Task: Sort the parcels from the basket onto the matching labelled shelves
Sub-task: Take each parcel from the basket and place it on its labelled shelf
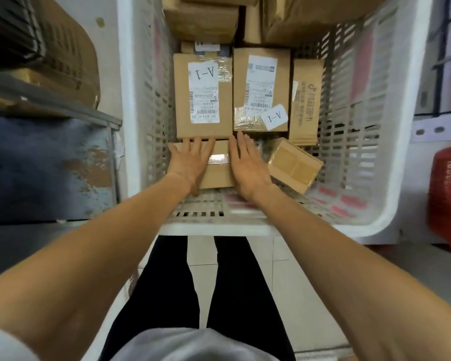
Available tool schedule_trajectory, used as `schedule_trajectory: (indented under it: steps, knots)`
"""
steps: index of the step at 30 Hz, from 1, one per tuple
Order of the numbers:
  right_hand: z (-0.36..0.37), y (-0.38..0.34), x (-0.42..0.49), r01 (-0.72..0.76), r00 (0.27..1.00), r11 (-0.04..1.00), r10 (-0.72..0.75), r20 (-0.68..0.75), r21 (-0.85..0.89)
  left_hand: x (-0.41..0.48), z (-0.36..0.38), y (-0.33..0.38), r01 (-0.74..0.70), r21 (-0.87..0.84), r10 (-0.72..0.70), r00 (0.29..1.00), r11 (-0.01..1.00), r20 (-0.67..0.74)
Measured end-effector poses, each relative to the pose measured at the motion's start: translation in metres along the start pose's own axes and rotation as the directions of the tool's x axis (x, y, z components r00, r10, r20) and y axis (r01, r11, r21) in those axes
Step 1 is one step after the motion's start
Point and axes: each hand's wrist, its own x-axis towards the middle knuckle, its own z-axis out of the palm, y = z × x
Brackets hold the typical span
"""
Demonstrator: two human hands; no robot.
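A white slatted basket [375, 157] holds several cardboard parcels. Both my hands reach into it. My left hand [189, 161] lies flat with straight fingers on the left part of a small brown box [218, 168] near the basket's front. My right hand [246, 162] rests with straight fingers along that box's right side. Just beyond my fingertips lie two parcels with "A-1" labels, one on the left [203, 97] and one on the right [261, 89]. A small taped box [294, 165] lies tilted to the right of my right hand.
More cardboard boxes [201, 22] are stacked at the basket's far end. A narrow box [306, 102] stands on edge right of the A-1 parcels. A blue-grey metal shelf [44, 152] is on the left with boxes on it. A red crate [448, 194] stands at the right.
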Motion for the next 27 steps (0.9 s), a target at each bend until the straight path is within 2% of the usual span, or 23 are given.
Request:
schedule_trajectory:
  steps: [4,7,9,12,17,19,22,25,27]
  knots:
    - [-0.003,-0.003,0.000,0.037,0.998,0.991,-0.043,-0.044,-0.128,-0.008,-0.006,0.002,-0.006,-0.011,0.006,0.999,1.000,-0.049]
    - [-0.015,0.002,-0.014,-0.016,0.999,0.990,0.010,-0.045,-0.140,-0.020,-0.027,0.002,-0.074,-0.012,0.072,0.987,0.997,-0.145]
    - [-0.029,0.007,-0.026,-0.068,0.998,0.997,0.067,-0.023,-0.034,-0.028,-0.048,-0.001,-0.173,-0.011,0.169,0.969,0.985,-0.181]
    - [-0.064,0.016,-0.043,-0.102,0.995,0.969,0.103,0.005,0.223,-0.046,-0.083,-0.016,-0.306,-0.052,0.288,0.932,0.951,-0.219]
    - [-0.141,0.035,-0.067,-0.112,0.984,0.858,0.165,-0.062,0.502,-0.076,-0.150,-0.050,-0.433,-0.151,0.336,0.839,0.889,-0.429]
    - [-0.168,0.042,-0.075,-0.139,0.973,0.777,0.224,-0.063,0.614,-0.090,-0.181,-0.061,-0.441,-0.192,0.292,0.805,0.876,-0.517]
    - [-0.202,0.049,-0.091,-0.138,0.956,0.624,0.288,-0.062,0.769,-0.114,-0.224,-0.071,-0.433,-0.383,0.111,0.767,0.816,-0.632]
    - [-0.229,0.051,-0.112,-0.090,0.934,0.419,0.352,-0.070,0.904,-0.136,-0.251,-0.075,-0.429,-0.625,-0.126,0.752,0.652,-0.647]
    - [-0.244,0.050,-0.125,-0.041,0.932,0.294,0.355,-0.069,0.955,-0.148,-0.262,-0.079,-0.465,-0.665,-0.217,0.700,0.584,-0.680]
